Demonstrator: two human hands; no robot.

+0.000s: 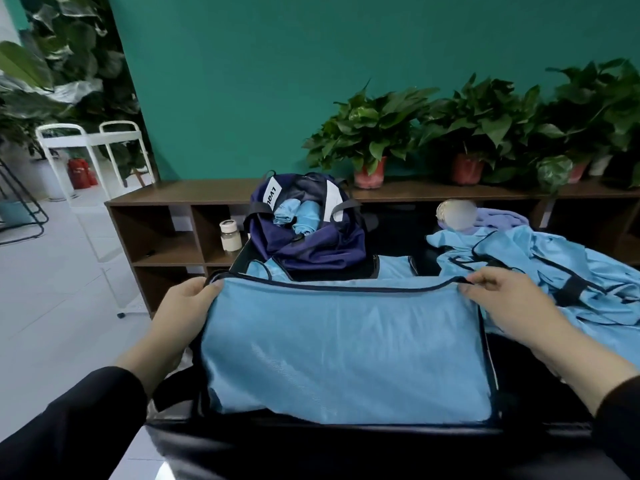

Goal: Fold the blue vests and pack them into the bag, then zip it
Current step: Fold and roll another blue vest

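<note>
Far left: white metal cart [93, 147] on pale floor tiles, big-leafed plants behind it. Brown shelf unit [162, 216] along the teal wall; a small jar with a white lid [230, 235] sits in one of its open compartments.

My left hand [183, 306], black sleeve: fingers curled over the near-left top corner of the blue vest [346, 348], thumb on top, pinching the dark-trimmed edge.

Centre: the vest lies spread flat in front of me on the dark surface [346, 441], folded into a wide rectangle, dark piping along its top and sides. Just beyond it, the navy bag [308, 233] stands open on the same surface, with rolled or folded light-blue fabric [298, 213] showing in its mouth. More blue cloth lies flat under and beside the bag's base.

My right hand [502, 299]: fingers clamped on the vest's top-right corner, thumb and forefinger pinching the trim.

Right: a loose heap of unfolded blue vests [554, 265] with dark trim, touching the folded one's right edge. Three potted green plants [374, 140] in red pots line the shelf top.
</note>
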